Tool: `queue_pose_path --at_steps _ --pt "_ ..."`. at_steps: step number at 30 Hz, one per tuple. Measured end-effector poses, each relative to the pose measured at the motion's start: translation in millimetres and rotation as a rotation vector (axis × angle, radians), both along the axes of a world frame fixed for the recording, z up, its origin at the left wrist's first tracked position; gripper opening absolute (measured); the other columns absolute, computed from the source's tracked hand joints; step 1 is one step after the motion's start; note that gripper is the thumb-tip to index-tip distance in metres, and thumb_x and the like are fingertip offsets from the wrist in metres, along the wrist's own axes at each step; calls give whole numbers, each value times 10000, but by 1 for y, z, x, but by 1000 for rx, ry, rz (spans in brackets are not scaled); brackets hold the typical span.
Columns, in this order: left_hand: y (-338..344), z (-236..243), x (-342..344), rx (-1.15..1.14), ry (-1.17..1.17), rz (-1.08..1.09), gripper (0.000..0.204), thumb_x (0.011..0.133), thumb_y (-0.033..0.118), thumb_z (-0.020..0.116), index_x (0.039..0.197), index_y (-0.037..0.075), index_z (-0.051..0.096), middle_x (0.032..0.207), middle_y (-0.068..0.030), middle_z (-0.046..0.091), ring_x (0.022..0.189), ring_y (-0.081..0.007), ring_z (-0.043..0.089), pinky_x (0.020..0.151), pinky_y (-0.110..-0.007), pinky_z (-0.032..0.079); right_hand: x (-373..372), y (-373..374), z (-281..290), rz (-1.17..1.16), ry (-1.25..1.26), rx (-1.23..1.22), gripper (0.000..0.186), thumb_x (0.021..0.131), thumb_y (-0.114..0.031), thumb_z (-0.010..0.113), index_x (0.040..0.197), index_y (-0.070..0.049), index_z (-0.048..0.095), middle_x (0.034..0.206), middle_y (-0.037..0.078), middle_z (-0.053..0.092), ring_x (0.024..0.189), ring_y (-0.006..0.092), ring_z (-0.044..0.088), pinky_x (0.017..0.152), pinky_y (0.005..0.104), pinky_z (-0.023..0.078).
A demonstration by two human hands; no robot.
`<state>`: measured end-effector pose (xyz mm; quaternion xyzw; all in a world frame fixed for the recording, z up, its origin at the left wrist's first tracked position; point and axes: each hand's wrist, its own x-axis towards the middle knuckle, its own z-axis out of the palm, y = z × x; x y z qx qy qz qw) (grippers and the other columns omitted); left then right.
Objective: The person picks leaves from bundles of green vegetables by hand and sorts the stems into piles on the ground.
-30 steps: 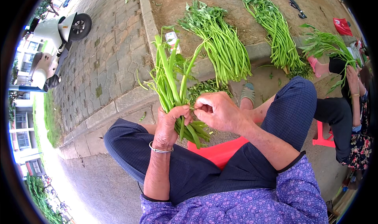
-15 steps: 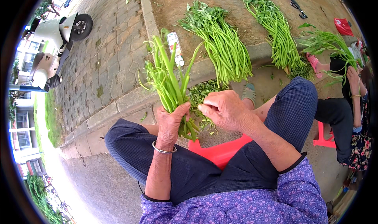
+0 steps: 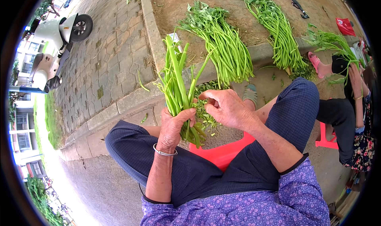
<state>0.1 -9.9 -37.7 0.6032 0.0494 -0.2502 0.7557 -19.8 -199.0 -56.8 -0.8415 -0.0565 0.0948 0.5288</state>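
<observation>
My left hand [image 3: 174, 126] is closed around a bunch of water spinach stems [image 3: 174, 81], held upright above my lap with the cut ends below the fist. A metal bangle [image 3: 164, 149] circles that wrist. To its right, my right hand [image 3: 228, 107] is curled close to the bunch, index finger and thumb bent toward the stems. Whether anything tiny sits between those fingertips cannot be made out. Plucked leaves and bits [image 3: 208, 114] lie in a pile on the ground behind my hands. Part of a red plastic stool [image 3: 222, 152] shows between my legs.
Two large piles of water spinach, one nearer [image 3: 226, 47] and one farther right [image 3: 279, 37], rest across the curb. A co-worker's hand [image 3: 355, 77] holds leafy stems at right. A white carton [image 3: 174, 39] stands behind my bunch. At left is a parked scooter [image 3: 51, 51].
The bunch in my left hand has tilted and shifted a little to the right. My right index finger has reached out toward the stems. The co-worker's stems have moved slightly.
</observation>
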Motion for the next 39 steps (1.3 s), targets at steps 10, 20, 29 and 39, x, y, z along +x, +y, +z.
queue_pose_path --at_steps 10,20,29,39 --pt "-2 5 -2 -92 59 6 276 815 53 670 1064 -47 605 653 -34 573 543 -132 532 551 -270 457 0 10 -18 78 -214 361 136 871 -65 591 916 59 625 707 25 608 610 73 557 544 226 463" --pt "3 0 4 -45 19 -21 260 815 52 686 1036 -63 611 644 -29 570 532 -124 525 547 -265 452 3 -3 12 -2 108 182 155 740 -111 610 722 42 621 575 130 590 518 239 576 549 366 462" --pt "3 -6 0 83 -17 -57 147 810 62 684 914 -20 620 628 -51 574 519 -139 529 547 -281 457 -1 4 18 36 -41 5 121 713 -122 622 701 -2 610 588 143 589 557 292 609 549 374 466" --pt "0 -7 -1 32 -9 -29 58 816 43 668 820 4 625 629 -44 593 513 -123 543 485 -252 432 -2 12 17 5 -71 7 173 724 -168 646 691 -1 613 628 142 607 579 311 614 565 407 477"
